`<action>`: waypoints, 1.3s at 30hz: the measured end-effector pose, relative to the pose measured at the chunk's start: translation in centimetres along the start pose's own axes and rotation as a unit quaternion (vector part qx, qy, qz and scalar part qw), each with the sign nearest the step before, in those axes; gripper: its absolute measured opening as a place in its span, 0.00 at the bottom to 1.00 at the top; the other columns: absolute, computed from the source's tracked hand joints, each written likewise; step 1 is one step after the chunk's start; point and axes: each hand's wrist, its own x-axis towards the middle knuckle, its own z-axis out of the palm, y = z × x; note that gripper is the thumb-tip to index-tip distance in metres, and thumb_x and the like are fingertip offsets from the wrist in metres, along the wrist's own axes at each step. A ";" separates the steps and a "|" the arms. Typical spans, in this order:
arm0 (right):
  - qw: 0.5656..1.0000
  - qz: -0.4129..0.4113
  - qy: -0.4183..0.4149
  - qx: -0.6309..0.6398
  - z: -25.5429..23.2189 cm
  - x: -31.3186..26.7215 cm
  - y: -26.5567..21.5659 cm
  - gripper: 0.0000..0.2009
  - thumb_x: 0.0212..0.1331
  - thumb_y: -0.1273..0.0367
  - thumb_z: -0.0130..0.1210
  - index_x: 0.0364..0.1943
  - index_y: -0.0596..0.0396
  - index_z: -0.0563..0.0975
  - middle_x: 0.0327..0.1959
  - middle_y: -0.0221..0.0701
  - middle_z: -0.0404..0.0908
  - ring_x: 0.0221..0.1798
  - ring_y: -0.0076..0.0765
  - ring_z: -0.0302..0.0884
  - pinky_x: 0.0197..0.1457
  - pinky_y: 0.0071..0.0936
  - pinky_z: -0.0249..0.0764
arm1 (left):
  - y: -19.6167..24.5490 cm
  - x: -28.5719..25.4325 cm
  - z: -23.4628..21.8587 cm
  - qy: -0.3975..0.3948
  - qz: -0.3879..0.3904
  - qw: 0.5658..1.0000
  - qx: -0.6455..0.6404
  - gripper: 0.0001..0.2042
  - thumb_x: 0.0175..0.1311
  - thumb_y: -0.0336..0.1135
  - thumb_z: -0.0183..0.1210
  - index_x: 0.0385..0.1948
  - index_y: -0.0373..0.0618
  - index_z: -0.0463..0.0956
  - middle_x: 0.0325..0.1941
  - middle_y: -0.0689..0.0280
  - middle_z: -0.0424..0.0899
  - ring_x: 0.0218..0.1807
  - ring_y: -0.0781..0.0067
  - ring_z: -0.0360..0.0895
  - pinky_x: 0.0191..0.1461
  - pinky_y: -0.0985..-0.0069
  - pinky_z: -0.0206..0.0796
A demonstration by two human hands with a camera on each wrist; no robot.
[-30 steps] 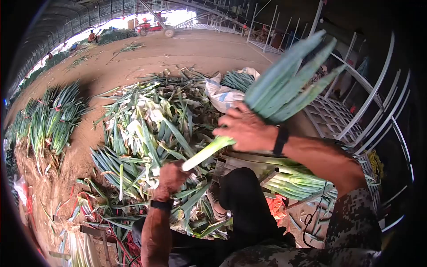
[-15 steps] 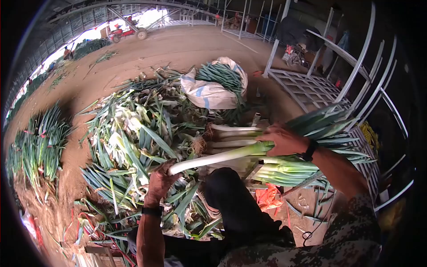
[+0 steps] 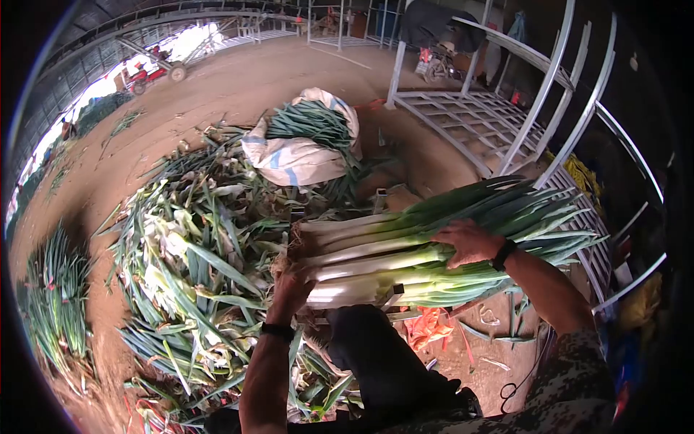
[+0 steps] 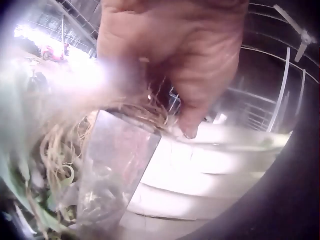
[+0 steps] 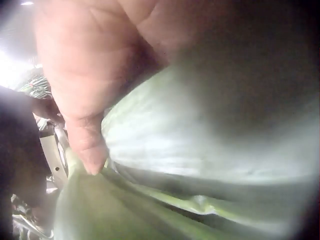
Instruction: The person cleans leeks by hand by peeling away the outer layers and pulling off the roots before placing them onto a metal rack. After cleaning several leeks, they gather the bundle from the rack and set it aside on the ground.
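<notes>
Long leeks (image 3: 354, 269) lie side by side in a thick row, white root ends to the left and green leaves (image 3: 535, 217) to the right. My left hand (image 3: 291, 289) is at the root end; in the left wrist view this hand (image 4: 170, 55) has its thumb on a white shank (image 4: 215, 132) and its fingers at the roots (image 4: 145, 112), partly blurred. My right hand (image 3: 470, 242) lies spread over the green part. The right wrist view shows its thumb (image 5: 87, 145) against a leek (image 5: 200, 130) under the palm; the other fingertips are hidden there.
Upright metal posts (image 3: 396, 289) stand at the row's edges. Leaf scraps (image 3: 181, 253) are heaped left, with a bundle (image 3: 58, 289) beyond. A white sack (image 3: 300, 163) of greens is behind, a metal frame (image 3: 463, 123) at back right, orange plastic (image 3: 428, 325) below.
The thick leek held up between both hands has come down onto the row, level with the others. The right hand's fingers have spread, and the head view has turned to the right.
</notes>
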 end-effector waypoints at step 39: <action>0.987 -0.152 0.020 0.048 2.4 3.0 0.6 0.27 0.46 0.63 0.65 0.54 0.56 0.78 0.52 0.42 0.79 0.59 0.53 0.72 0.61 0.44 0.70 | 1.7 -5.9 -3.3 0.063 -0.137 0.985 -0.080 0.12 0.63 0.33 0.62 0.47 0.44 0.82 0.47 0.55 0.86 0.49 0.56 0.84 0.52 0.69 0.74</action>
